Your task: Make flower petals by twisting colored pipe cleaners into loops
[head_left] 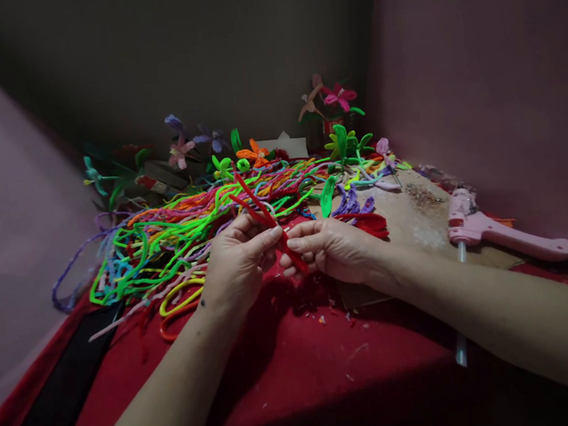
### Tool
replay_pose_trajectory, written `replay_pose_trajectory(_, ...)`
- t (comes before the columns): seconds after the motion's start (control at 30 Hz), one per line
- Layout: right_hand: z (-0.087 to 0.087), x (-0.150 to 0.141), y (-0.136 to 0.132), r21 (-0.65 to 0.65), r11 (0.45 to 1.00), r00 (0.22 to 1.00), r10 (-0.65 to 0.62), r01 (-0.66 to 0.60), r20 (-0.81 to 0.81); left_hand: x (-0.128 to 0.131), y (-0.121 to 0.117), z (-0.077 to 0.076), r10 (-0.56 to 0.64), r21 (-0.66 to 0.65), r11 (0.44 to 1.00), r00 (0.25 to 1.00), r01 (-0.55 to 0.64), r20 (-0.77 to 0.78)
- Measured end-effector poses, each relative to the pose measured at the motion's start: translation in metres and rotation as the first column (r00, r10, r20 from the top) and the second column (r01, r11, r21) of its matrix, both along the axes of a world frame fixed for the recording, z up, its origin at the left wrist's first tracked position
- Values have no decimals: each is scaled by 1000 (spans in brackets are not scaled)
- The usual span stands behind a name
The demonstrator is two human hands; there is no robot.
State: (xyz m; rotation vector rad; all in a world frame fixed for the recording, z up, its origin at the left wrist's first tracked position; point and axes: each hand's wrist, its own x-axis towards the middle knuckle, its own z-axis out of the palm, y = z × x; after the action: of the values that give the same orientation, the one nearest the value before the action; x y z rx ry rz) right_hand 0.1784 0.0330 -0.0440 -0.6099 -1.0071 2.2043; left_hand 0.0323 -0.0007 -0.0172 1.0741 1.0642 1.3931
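Observation:
Between my two hands is a red pipe cleaner [296, 260], bent over, with two loose ends pointing up and to the left. My left hand [247, 250] pinches it around the middle between thumb and fingers. Close beside, my right hand [330, 247] grips the lower part, thumb pressed on it. Behind my right wrist lie more red pipe cleaner loops [370, 225], next to purple looped petals [353, 201] and a green leaf shape [328, 197].
A heap of colored pipe cleaners [165, 231] spreads behind my hands on the red cloth [289, 373]. Finished flowers, one orange [254, 153], stand at the back. A pink glue gun [507, 232] rests on cardboard [418, 227] at right; a black strip [54, 389] lies left.

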Motion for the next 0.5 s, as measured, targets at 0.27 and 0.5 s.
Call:
replay_pose_trajectory(0.27,3,0,-1,-86,996,1000,-10,12,18,4,-2,0,10,-7,1000,1000,-10,5)
replay_pose_trajectory(0.5,9,-3,-6,-23,990,982,-138,142,131,9,-4,2,60,-68,995,992,-68,-115)
